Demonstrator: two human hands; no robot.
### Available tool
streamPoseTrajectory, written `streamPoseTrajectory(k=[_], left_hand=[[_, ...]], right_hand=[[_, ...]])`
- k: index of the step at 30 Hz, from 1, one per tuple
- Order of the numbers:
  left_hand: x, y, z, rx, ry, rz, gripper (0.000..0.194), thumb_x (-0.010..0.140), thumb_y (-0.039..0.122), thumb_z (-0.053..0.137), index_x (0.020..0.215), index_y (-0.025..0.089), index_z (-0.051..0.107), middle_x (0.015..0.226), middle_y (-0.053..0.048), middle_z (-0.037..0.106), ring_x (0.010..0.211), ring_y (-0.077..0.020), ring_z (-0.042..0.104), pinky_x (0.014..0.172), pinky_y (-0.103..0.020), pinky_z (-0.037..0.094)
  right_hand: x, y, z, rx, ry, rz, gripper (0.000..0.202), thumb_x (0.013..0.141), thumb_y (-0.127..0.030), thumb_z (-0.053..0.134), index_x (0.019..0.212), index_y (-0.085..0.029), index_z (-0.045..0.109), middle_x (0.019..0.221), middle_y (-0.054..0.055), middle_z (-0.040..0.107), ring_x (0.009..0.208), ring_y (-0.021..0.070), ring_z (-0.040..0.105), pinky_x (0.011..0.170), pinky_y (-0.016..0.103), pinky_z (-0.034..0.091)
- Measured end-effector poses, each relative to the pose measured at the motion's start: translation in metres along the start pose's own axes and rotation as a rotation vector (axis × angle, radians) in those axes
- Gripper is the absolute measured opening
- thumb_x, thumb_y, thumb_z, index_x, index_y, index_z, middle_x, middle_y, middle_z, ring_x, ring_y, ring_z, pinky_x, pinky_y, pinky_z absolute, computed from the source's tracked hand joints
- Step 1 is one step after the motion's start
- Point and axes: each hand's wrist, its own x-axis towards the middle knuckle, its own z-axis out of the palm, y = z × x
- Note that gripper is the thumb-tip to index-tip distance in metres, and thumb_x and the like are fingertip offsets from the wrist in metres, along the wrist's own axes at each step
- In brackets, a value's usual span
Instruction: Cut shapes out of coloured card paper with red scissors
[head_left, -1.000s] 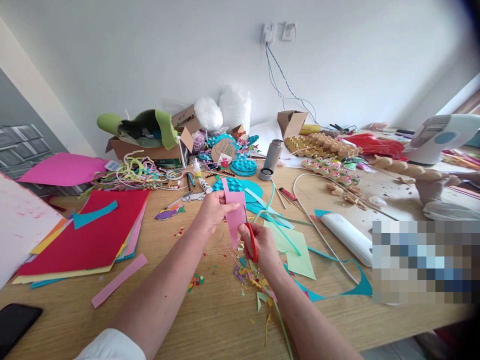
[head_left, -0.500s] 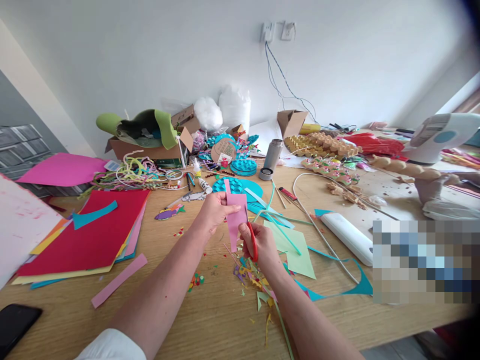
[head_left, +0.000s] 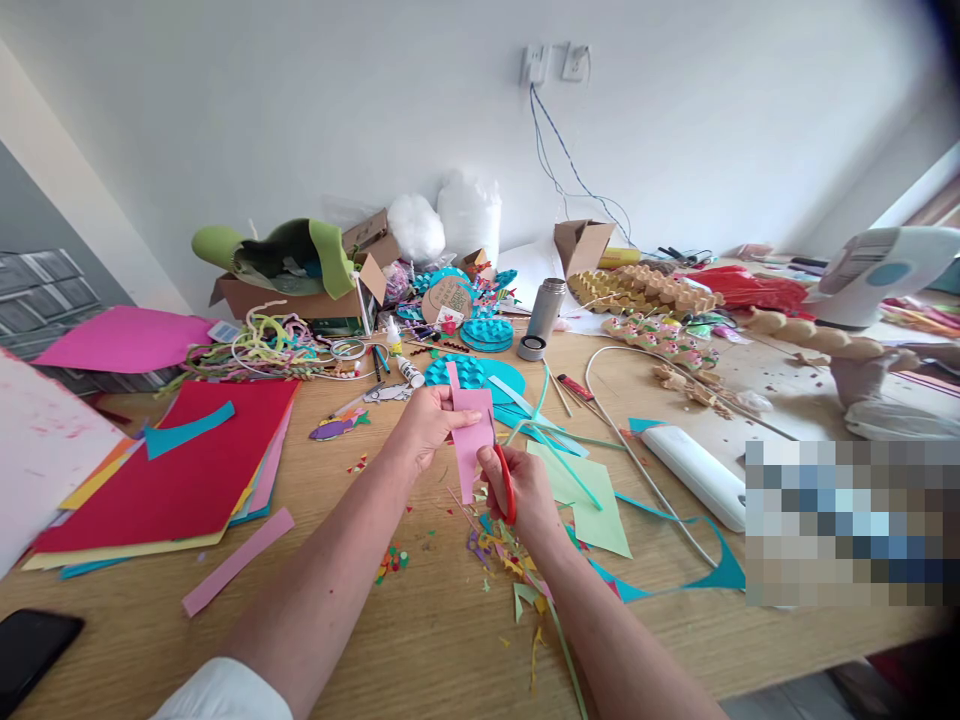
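My left hand (head_left: pixel 435 425) pinches a piece of pink paper (head_left: pixel 472 440) in mid-air over the table, its thumb flat on the front. A narrow strip of the paper sticks up above the fingers. My right hand (head_left: pixel 523 492) grips red-handled scissors (head_left: pixel 506 485), with the dark blades at the right edge of the pink paper. Below both hands lie colourful paper scraps (head_left: pixel 499 550). Right of my right hand is a light green sheet of paper (head_left: pixel 604 500) with thin green strips across it. A cut pink strip (head_left: pixel 238 562) rests by my left forearm.
Stacked coloured paper (head_left: pixel 172 470) and a phone (head_left: pixel 37 655) lie at the left. Blue paper discs (head_left: pixel 506 380) and a grey flask (head_left: pixel 546 312) stand farther back. At the right are a white power strip (head_left: pixel 694 478), its cable, and a white hairdryer-like device (head_left: pixel 874 270).
The scissor blades have shifted slightly at the paper's right edge. Both hands stay almost in the same place.
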Motion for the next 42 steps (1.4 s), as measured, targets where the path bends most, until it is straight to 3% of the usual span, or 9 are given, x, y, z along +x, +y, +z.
streamPoseTrajectory(k=[18, 26, 37, 42], left_hand=[[0.001, -0.002, 0.000, -0.030, -0.034, -0.051, 0.036, 0.046, 0.013, 0.083, 0.080, 0.011, 0.071, 0.077, -0.008, 0.074, 0.065, -0.0192, 0.067, 0.057, -0.027, 0.052], [0.000, -0.001, 0.001, -0.032, -0.038, -0.063, 0.037, 0.044, 0.013, 0.084, 0.079, 0.011, 0.071, 0.074, -0.007, 0.073, 0.061, -0.0164, 0.065, 0.057, -0.027, 0.051], [-0.002, -0.001, 0.002, 0.021, -0.034, -0.074, 0.020, 0.056, 0.024, 0.079, 0.071, 0.011, 0.072, 0.065, -0.006, 0.069, 0.056, -0.0137, 0.060, 0.052, -0.024, 0.046], [-0.003, 0.000, 0.002, 0.036, -0.049, -0.081, 0.017, 0.054, 0.022, 0.079, 0.065, 0.011, 0.071, 0.059, -0.003, 0.066, 0.051, -0.0116, 0.057, 0.052, -0.023, 0.044]], right_hand=[[-0.001, -0.004, 0.000, 0.001, 0.011, 0.010, 0.050, 0.076, -0.065, 0.057, 0.060, -0.019, 0.050, 0.040, -0.001, 0.053, 0.030, 0.0102, 0.048, 0.031, 0.017, 0.032], [0.000, -0.007, 0.002, -0.001, 0.034, 0.058, 0.051, 0.073, -0.067, 0.058, 0.057, -0.020, 0.048, 0.034, -0.003, 0.046, 0.025, 0.0098, 0.043, 0.028, 0.018, 0.029], [-0.001, -0.008, 0.000, 0.001, -0.001, 0.023, 0.049, 0.074, -0.064, 0.058, 0.056, -0.020, 0.047, 0.036, -0.003, 0.047, 0.028, 0.0094, 0.044, 0.029, 0.018, 0.029], [0.000, -0.006, 0.000, 0.019, -0.002, 0.041, 0.048, 0.074, -0.063, 0.060, 0.058, -0.020, 0.048, 0.037, -0.003, 0.050, 0.029, 0.0101, 0.047, 0.029, 0.017, 0.032]])
